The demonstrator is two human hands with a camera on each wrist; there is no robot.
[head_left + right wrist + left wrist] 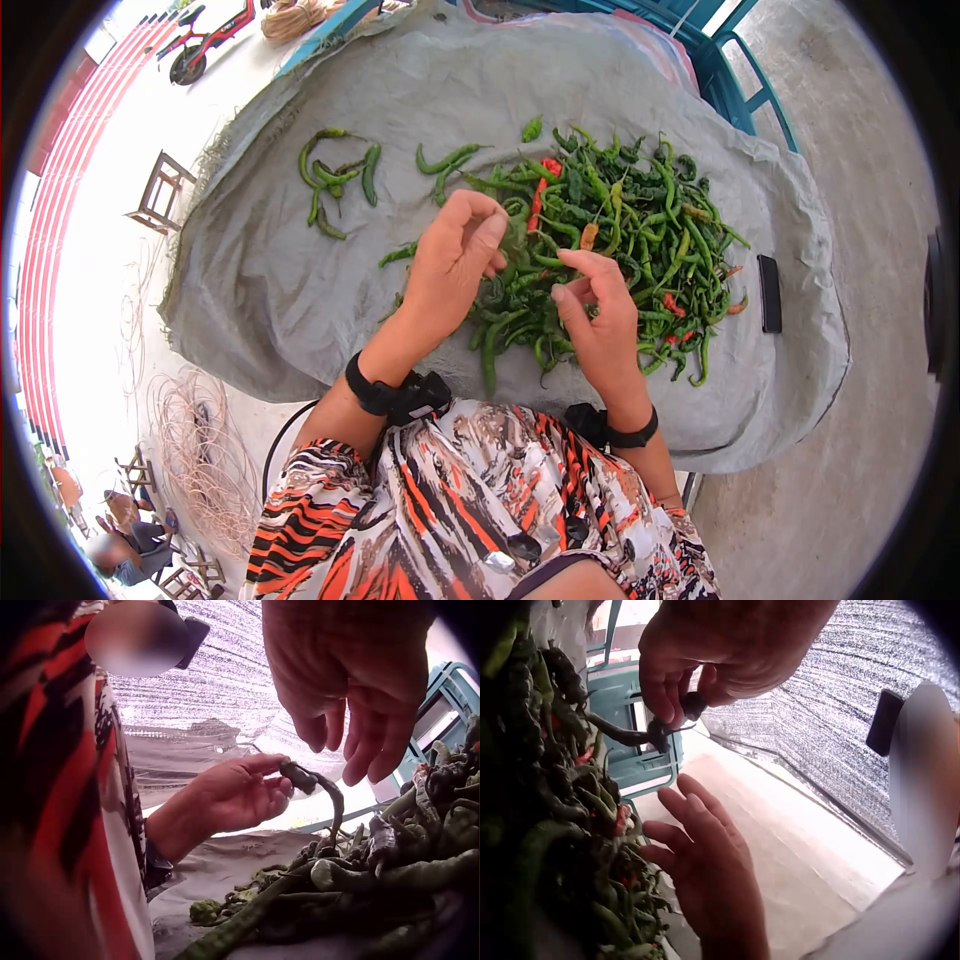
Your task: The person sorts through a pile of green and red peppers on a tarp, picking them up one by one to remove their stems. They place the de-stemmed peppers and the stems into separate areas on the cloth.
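My left hand [450, 262] pinches a curved dark green chili pepper [331, 804] between thumb and fingertips, above the near left side of a chili pile. In the left wrist view the pepper's thin tail [619, 735] sticks out from the fingers. To the right, my right hand [605, 325] hovers over the heap of chilies [655, 215], its fingers loosely bent and nothing between them. Mostly green, the heap also has a long red chili [542, 192] and an orange-brown one [589, 237]. A few chilies [330, 178] lie apart at the left.
A grey woven sheet [260, 250] lies under the chilies, with a black phone [769, 294] near its right edge. Blue metal framing [735, 80] stands behind. Coiled cord [200, 450], a small stool [160, 192] and a seated person [140, 550] are off to the left.
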